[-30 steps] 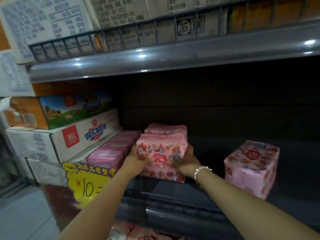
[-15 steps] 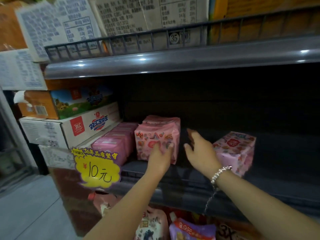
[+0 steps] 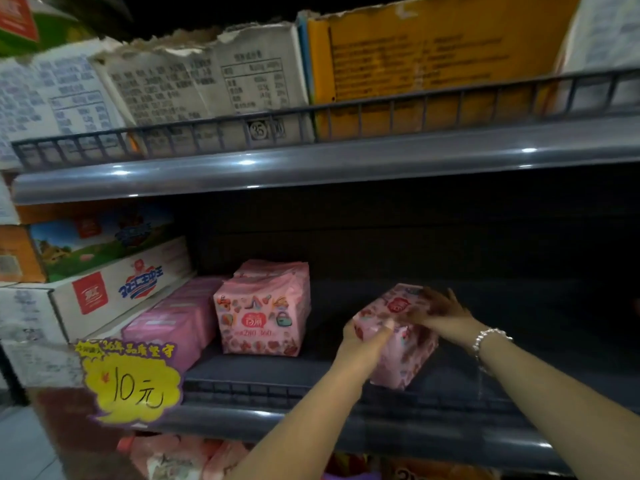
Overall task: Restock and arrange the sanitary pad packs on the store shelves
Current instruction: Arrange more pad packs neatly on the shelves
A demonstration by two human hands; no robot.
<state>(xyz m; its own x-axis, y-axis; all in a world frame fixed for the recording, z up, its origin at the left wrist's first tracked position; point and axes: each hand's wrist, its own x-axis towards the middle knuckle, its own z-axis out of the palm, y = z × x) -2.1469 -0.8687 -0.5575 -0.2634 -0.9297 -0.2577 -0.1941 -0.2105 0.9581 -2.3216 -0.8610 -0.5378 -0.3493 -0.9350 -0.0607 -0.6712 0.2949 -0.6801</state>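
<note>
Dim store shelf point(image 3: 277, 382), mostly bare: two rows of packs point(image 3: 263, 317) stand at its left end. Left hand point(image 3: 367, 344) and right hand point(image 3: 440, 313) clasp a stray pack point(image 3: 405, 355) mid-shelf, awaiting alignment; much restocking evidently remains.

Motion blur smears the right hand point(image 3: 437, 311), leaving its finger positions unreadable on the pink pad pack point(image 3: 401, 344) near the shelf's point(image 3: 311, 375) front edge. The left hand point(image 3: 363, 344) hides that pack's near corner. Packs below the shelf point(image 3: 180, 459) are cut off at the frame's bottom.
</note>
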